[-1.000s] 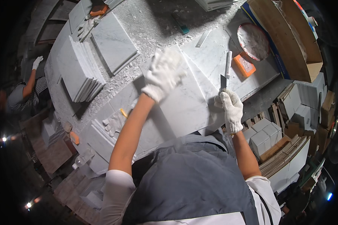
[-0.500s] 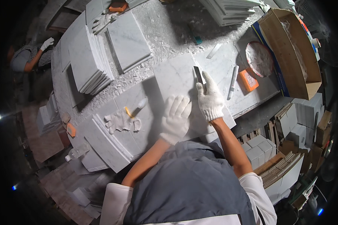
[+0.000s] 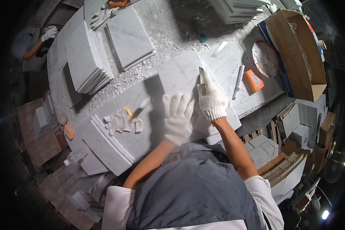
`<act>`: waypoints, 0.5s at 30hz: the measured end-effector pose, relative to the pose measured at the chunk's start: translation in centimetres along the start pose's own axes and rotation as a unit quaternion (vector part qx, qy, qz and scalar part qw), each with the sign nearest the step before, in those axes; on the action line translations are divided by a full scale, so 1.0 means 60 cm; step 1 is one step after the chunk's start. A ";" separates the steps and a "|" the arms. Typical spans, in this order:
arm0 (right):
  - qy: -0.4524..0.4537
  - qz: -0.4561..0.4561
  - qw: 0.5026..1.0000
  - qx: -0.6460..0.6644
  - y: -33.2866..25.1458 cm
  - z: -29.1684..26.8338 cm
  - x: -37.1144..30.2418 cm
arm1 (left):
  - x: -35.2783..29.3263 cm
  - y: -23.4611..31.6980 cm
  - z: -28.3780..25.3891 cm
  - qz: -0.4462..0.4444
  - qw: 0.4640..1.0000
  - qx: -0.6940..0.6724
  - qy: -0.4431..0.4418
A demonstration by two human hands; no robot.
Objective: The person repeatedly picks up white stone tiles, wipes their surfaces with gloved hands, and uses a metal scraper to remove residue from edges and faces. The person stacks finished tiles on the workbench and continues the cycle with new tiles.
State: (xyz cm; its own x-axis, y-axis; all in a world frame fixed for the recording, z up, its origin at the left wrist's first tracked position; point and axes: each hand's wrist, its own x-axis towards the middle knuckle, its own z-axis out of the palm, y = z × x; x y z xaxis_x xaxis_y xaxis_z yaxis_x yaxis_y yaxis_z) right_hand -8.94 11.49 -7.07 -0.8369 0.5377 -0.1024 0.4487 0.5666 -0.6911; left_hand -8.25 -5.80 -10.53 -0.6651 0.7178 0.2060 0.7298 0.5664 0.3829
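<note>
A white-grey marble tile (image 3: 179, 71) lies in front of me on the work table. My left hand (image 3: 178, 119), in a white knit glove, rests on its lower part with fingers spread. In my gloved right hand (image 3: 212, 100) is a flat metal blade (image 3: 201, 76), gripped near the tile's right edge and pointing away from me. Its face catches the light; the end in my palm is hidden. Right of that hand lie a white marker (image 3: 238, 82) and an orange box (image 3: 254, 79).
Tile stacks stand at the left (image 3: 89, 59) and near left (image 3: 110, 143). A loose glove (image 3: 120, 122) lies left of my hands. At the right are a round tub of white material (image 3: 265, 59) and a cardboard box (image 3: 295, 53). Another person's gloved hand (image 3: 49, 33) shows far left.
My left hand's fingers have spread apart. The blade in my right hand has turned from dark to shiny, and that hand has shifted slightly. The other person's hand has moved.
</note>
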 end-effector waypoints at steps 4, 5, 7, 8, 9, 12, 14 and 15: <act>-0.027 0.035 0.998 -0.033 -0.004 0.007 0.006 | -0.001 -0.007 0.008 0.025 0.999 0.000 0.029; -0.023 0.027 0.999 -0.032 -0.005 0.007 0.009 | -0.001 -0.007 0.010 0.020 0.999 -0.011 0.035; -0.022 0.035 0.999 -0.035 -0.007 0.007 0.010 | -0.002 -0.006 0.012 0.018 0.999 -0.017 0.037; -0.025 0.041 0.998 -0.034 -0.008 0.005 0.010 | -0.002 -0.005 0.011 0.021 0.999 -0.009 0.034; -0.030 0.049 0.998 -0.030 -0.010 0.003 0.008 | -0.002 -0.006 0.011 0.021 0.999 -0.003 0.029; -0.056 0.081 0.995 -0.028 -0.017 -0.003 0.006 | -0.001 -0.007 0.010 0.007 1.000 -0.025 0.016; -0.056 0.087 0.994 -0.039 -0.024 -0.001 0.011 | 0.001 -0.006 0.012 0.001 1.000 -0.003 0.011; -0.063 0.085 0.993 -0.049 -0.027 0.002 0.017 | 0.002 -0.005 0.013 -0.002 1.000 0.005 0.009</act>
State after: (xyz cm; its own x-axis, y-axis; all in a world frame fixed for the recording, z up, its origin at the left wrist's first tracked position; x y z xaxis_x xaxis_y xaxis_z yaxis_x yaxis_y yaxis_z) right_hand -10.58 11.06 -6.14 -0.7759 0.5527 -0.3042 0.6104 0.5357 -0.5835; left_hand -8.43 -5.58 -11.33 -0.6705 0.7081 0.2215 0.7290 0.5733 0.3740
